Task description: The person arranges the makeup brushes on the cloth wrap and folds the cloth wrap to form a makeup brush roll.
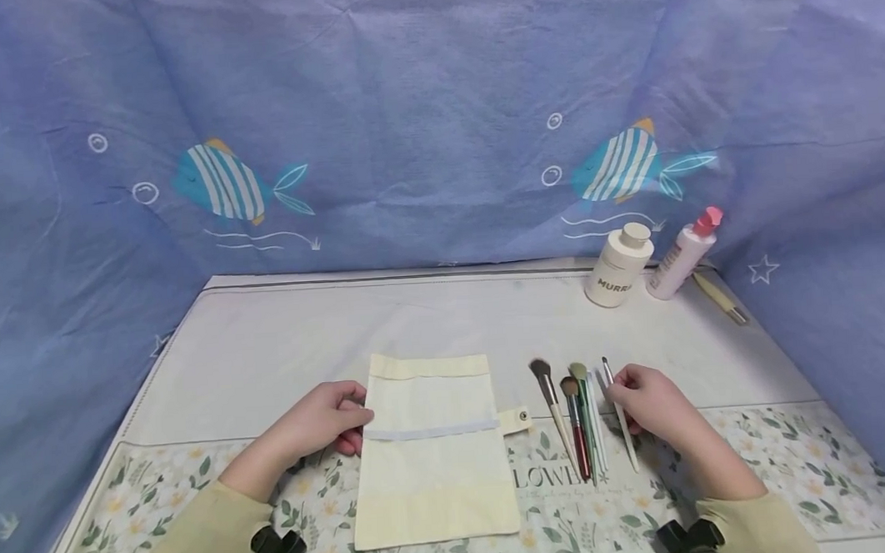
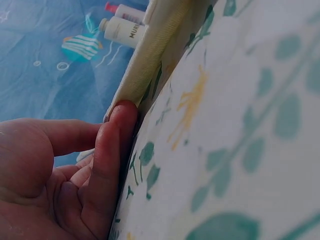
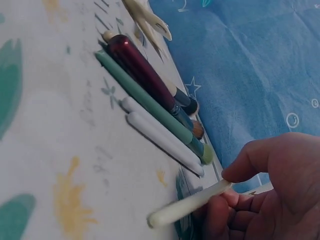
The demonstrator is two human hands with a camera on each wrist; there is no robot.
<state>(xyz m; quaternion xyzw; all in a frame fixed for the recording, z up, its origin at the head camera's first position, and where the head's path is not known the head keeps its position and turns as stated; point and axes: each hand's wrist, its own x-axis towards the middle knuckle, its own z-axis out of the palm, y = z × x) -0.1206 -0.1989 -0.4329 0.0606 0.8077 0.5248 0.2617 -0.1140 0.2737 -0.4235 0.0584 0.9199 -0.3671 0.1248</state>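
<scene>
A cream fabric brush roll [image 1: 434, 477] lies unfolded on the table, a grey strip across its middle and a snap tab [image 1: 515, 420] at its right side. My left hand [image 1: 330, 420] pinches its left edge between thumb and fingers; in the left wrist view the edge is lifted slightly off the cloth. On the right, my right hand [image 1: 647, 399] pinches a slim makeup brush [image 3: 185, 206] with a pale handle, small dark tip pointing away. Just left of it lie several makeup brushes, among them a dark-red-handled one [image 3: 142, 72], a green one [image 3: 150, 107] and a black-bristled one [image 1: 550, 396].
At the back right stand a cream bottle [image 1: 617, 269] and a pale pink bottle with a red cap [image 1: 680, 262]. Beside them lies a beige-handled item [image 1: 720, 298]. A blue fish-print curtain [image 1: 420, 127] borders the floral tablecloth [image 1: 327, 516].
</scene>
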